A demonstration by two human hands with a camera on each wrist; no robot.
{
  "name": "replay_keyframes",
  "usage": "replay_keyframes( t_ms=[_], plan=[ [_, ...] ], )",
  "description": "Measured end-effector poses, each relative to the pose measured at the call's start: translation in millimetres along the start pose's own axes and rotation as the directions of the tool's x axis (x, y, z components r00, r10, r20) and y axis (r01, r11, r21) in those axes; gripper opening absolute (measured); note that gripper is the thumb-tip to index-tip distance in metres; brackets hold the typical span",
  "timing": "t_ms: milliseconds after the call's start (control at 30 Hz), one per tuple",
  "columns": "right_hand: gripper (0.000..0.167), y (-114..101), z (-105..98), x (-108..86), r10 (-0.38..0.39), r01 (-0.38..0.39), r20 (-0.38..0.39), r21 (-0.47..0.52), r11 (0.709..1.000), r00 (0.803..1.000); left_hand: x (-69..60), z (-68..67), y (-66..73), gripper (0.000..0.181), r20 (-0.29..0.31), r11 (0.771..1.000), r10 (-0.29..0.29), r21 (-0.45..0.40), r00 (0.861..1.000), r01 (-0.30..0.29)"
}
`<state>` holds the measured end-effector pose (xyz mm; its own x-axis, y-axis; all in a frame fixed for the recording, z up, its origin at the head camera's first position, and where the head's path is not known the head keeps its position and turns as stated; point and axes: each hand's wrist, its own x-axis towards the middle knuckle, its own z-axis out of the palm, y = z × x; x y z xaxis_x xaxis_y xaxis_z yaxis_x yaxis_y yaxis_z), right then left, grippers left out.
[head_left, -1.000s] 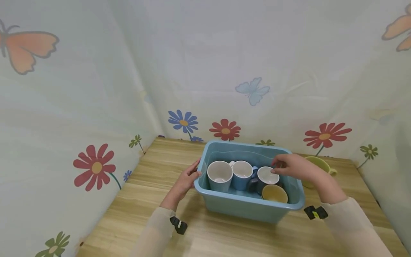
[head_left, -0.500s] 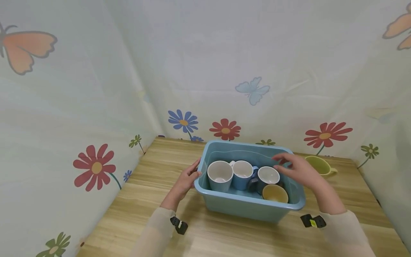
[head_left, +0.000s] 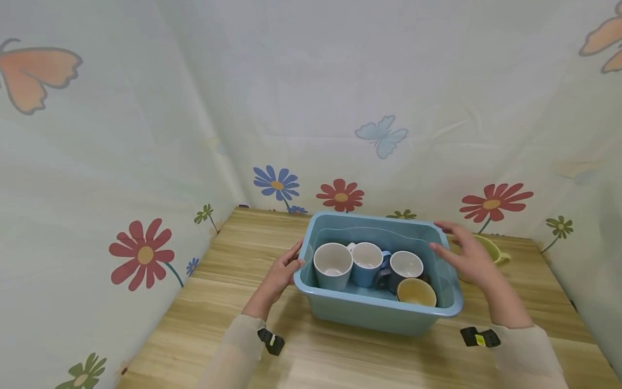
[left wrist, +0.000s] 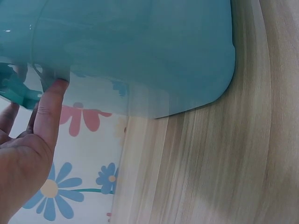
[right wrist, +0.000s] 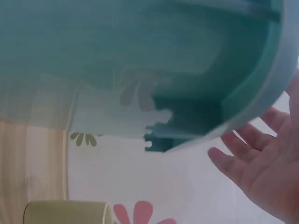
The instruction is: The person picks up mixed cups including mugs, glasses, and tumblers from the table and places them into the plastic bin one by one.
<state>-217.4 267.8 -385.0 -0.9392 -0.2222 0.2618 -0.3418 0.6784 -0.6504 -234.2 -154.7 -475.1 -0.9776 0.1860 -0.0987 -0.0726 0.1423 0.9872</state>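
Note:
A blue plastic basin (head_left: pixel 364 317) stands on the table, holding several mugs. My left hand (head_left: pixel 278 276) grips its left rim, thumb on top and fingers beneath, as the left wrist view also shows. At the basin's right rim is my right hand (head_left: pixel 468 260), fingers spread and holding nothing; in the right wrist view the fingers (right wrist: pixel 229 168) are close to the rim, and contact is hard to tell. Inside, from left to right, are a ribbed pale mug (head_left: pixel 332 274), a blue mug (head_left: pixel 365 273), a dark mug (head_left: pixel 404 270) and a yellow-lined cup (head_left: pixel 416 293).
Right of the basin, a yellow-green mug (head_left: pixel 492 249) is on the wooden table (head_left: pixel 252 243), partly behind my right hand. A flowered cloth backdrop (head_left: pixel 311 108) rises behind and at both sides.
My right hand has moved from above the dark mug, rightward and out to the basin's right rim, its fingers spreading. The left hand, basin and mugs have stayed put.

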Motion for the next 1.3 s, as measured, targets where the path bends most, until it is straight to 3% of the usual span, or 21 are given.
replay_keyframes(
  t_ms=[167,333,433,733,933,1300],
  plan=[
    [0.062,11,-1,-3.2,0.032,-0.029,-0.131,0.024,0.999,0.991,0.2,-0.6,-1.3,0.065,0.002,1.0,0.003,-0.003,1.0,-0.003],
    [0.066,29,0,-5.5,0.07,-0.054,-0.274,0.065,0.996,0.959,0.1,-0.1,-0.6,0.067,-0.001,1.0,0.008,-0.004,1.0,-0.008],
    [0.073,42,-1,-7.5,0.101,-0.088,-0.303,0.057,0.995,0.948,0.3,0.2,-0.5,0.067,-0.005,1.0,0.006,0.003,1.0,-0.006],
    [0.098,72,0,-16.7,0.145,-0.166,-0.274,-0.056,0.985,0.951,1.6,0.8,-1.3,0.067,-0.026,1.0,0.012,0.017,1.0,-0.012],
    [0.1,86,-2,-16.5,0.131,-0.159,-0.258,-0.09,0.983,0.957,1.3,-0.2,-1.8,0.067,-0.02,1.0,0.018,0.011,1.0,-0.018],
    [0.113,109,-18,-10.5,0.185,-0.207,-0.15,-0.146,0.967,0.971,1.3,-0.7,-0.4,0.068,0.015,0.999,0.035,-0.004,0.999,-0.035]
  ],
)
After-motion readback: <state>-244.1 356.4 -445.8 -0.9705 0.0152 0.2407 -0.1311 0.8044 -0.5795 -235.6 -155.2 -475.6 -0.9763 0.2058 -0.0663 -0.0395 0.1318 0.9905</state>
